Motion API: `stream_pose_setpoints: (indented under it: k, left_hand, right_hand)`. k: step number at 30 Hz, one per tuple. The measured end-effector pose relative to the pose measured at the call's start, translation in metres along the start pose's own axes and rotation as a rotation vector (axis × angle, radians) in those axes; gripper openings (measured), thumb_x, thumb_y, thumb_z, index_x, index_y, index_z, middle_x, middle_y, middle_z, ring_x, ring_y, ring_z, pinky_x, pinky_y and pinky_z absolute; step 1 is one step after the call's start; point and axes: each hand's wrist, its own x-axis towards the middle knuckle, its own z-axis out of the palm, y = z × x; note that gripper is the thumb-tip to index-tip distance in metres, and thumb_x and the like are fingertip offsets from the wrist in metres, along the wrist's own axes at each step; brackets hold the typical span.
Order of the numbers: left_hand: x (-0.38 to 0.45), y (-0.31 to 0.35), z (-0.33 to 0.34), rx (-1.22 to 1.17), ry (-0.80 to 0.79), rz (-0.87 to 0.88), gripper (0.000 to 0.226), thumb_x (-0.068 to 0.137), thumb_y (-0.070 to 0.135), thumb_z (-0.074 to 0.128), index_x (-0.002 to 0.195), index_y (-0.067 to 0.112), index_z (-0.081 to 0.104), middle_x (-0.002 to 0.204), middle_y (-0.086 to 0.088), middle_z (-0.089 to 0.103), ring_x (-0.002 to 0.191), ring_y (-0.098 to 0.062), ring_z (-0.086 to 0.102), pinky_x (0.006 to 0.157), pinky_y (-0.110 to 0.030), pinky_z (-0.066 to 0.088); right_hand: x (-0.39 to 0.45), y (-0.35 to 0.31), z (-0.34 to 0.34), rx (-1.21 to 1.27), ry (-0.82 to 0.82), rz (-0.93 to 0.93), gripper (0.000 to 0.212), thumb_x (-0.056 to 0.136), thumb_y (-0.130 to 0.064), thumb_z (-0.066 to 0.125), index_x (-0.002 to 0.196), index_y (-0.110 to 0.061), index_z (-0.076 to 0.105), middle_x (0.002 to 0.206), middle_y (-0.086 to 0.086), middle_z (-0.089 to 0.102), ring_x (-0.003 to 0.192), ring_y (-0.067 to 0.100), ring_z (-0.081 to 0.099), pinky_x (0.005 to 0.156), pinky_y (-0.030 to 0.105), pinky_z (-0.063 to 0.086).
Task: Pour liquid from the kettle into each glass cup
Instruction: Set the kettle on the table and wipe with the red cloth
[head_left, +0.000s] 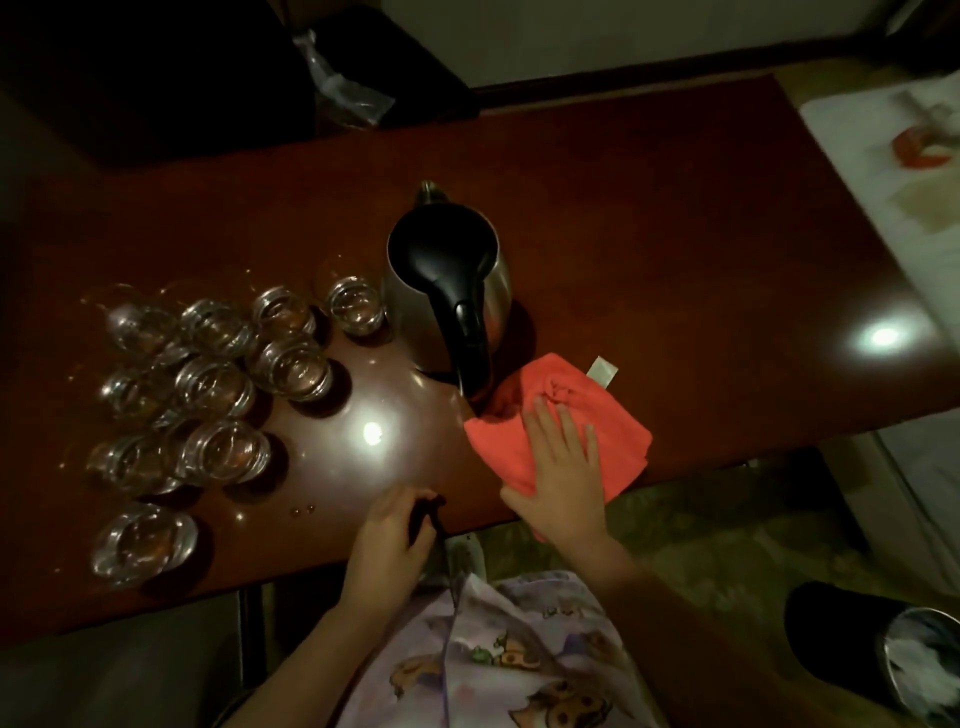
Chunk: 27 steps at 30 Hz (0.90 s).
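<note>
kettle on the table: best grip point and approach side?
Grip the kettle by its black handle, probably coming from the near table edge on the person's side. The handle arches from the lid down toward the red cloth, with the spout pointing away. The right hand lies flat on that cloth, closest to the handle. The glass cups crowd the kettle's left, so avoid that side.

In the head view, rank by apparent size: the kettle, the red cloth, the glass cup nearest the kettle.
1. kettle and red cloth: they look about alike, and the right hand hides part of the cloth, so no ranking.
2. glass cup nearest the kettle, clearly smallest.
</note>
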Motion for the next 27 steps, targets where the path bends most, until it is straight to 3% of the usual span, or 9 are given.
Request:
stream_pose_setpoints:
  k: [6, 9, 12, 19, 25, 27]
  left_hand:
    - [0.012, -0.012, -0.007, 0.010, 0.048, -0.006, 0.037, 0.075, 0.015, 0.053, 0.110, 0.019, 0.063, 0.111, 0.008, 0.057, 0.104, 0.001, 0.044, 0.087, -0.010, 0.031]
    - [0.020, -0.016, -0.008, 0.001, 0.065, -0.053, 0.038, 0.075, 0.018, 0.051, 0.112, 0.019, 0.063, 0.113, 0.010, 0.056, 0.108, -0.007, 0.048, 0.092, -0.017, 0.033]
    - [0.028, -0.016, -0.008, 0.008, 0.060, -0.041, 0.034, 0.077, 0.019, 0.051, 0.108, 0.019, 0.064, 0.111, 0.009, 0.059, 0.107, -0.009, 0.050, 0.089, -0.013, 0.032]
    - [0.038, -0.018, -0.008, 0.029, 0.065, 0.019, 0.028, 0.083, 0.010, 0.058, 0.109, 0.017, 0.064, 0.109, 0.006, 0.059, 0.103, 0.002, 0.039, 0.086, -0.007, 0.027]
    - [0.039, -0.021, -0.015, 0.006, 0.034, 0.015, 0.031, 0.079, 0.020, 0.052, 0.107, 0.016, 0.064, 0.109, 0.003, 0.061, 0.103, -0.002, 0.042, 0.087, -0.006, 0.026]
    - [0.037, -0.025, -0.020, 0.001, 0.031, 0.017, 0.031, 0.079, 0.022, 0.051, 0.105, 0.015, 0.065, 0.109, 0.002, 0.061, 0.103, -0.001, 0.042, 0.088, -0.004, 0.025]
  right_hand:
    - [0.001, -0.004, 0.004, 0.019, 0.005, -0.018, 0.088, 0.057, -0.049, 0.052, 0.138, -0.017, 0.043, 0.149, 0.004, 0.041, 0.138, 0.022, 0.026, 0.111, 0.041, 0.012]
    - [0.001, -0.005, 0.004, 0.019, -0.012, -0.024, 0.088, 0.057, -0.051, 0.053, 0.137, -0.018, 0.042, 0.149, 0.003, 0.039, 0.137, 0.023, 0.027, 0.114, 0.037, 0.005]
    - [0.002, -0.007, 0.004, 0.003, -0.039, -0.021, 0.086, 0.058, -0.053, 0.052, 0.136, -0.017, 0.042, 0.147, 0.006, 0.042, 0.136, 0.022, 0.026, 0.114, 0.038, 0.004]
    - [0.004, -0.016, 0.006, -0.010, -0.039, -0.007, 0.074, 0.062, -0.051, 0.049, 0.126, -0.014, 0.058, 0.140, 0.009, 0.052, 0.133, 0.024, 0.029, 0.114, 0.031, -0.003]
    - [0.002, -0.037, 0.014, -0.039, -0.043, 0.002, 0.074, 0.064, -0.052, 0.047, 0.125, -0.011, 0.059, 0.129, 0.009, 0.061, 0.127, 0.030, 0.050, 0.111, 0.038, 0.013]
    - [0.002, -0.048, 0.016, -0.043, -0.045, 0.007, 0.076, 0.064, -0.053, 0.046, 0.128, -0.012, 0.057, 0.128, 0.008, 0.061, 0.125, 0.032, 0.052, 0.111, 0.036, 0.009]
